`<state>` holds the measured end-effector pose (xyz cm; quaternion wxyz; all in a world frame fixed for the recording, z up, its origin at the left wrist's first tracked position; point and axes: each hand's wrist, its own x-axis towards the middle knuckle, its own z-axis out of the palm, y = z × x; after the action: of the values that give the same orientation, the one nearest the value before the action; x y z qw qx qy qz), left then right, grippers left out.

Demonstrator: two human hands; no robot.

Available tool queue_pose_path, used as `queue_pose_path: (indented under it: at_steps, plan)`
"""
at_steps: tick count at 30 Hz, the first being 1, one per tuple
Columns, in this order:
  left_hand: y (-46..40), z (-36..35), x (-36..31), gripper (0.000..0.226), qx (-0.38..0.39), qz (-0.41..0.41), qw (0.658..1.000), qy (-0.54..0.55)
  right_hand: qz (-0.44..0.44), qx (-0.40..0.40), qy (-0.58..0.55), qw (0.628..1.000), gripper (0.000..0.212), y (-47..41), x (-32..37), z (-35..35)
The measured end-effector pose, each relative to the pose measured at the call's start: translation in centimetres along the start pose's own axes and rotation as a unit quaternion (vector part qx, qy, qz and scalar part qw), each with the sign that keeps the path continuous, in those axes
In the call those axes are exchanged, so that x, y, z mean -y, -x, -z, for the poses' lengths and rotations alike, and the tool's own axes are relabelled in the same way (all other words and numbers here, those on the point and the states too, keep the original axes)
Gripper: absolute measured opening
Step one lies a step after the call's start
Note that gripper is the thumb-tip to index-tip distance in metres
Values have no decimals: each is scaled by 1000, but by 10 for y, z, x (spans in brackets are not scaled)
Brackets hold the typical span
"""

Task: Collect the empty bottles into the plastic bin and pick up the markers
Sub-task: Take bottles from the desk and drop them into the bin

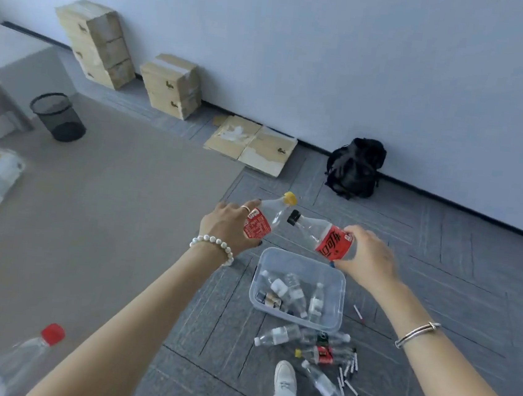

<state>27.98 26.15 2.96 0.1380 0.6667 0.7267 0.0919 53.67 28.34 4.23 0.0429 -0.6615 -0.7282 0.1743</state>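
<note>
Red-capped bottle nearest, on table at my lower left. By my shoe: loose bottles and markers on floor, just short of bin. One marker lies right of bin. Bin holds several small bottles. Above bin, my left hand grips yellow-capped bottle, fingers curled round label. My right hand grips black-capped bottle the same way. Caps nearly meet. Far: backpack, boxes, wastebasket near wall.
</note>
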Motion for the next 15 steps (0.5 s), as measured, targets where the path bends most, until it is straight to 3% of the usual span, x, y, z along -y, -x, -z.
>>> queue_pose_path:
  at_steps: [7, 15]
  plan:
    - [-51, -27, -69, 77, 12, -22, 1000, -19, -10, 28, 28, 999, 66, -37, -65, 6]
    - [-90, -56, -110, 76, 36, 15, 999, -28, 30, 88, 24, 995, 75, -84, -109, -6]
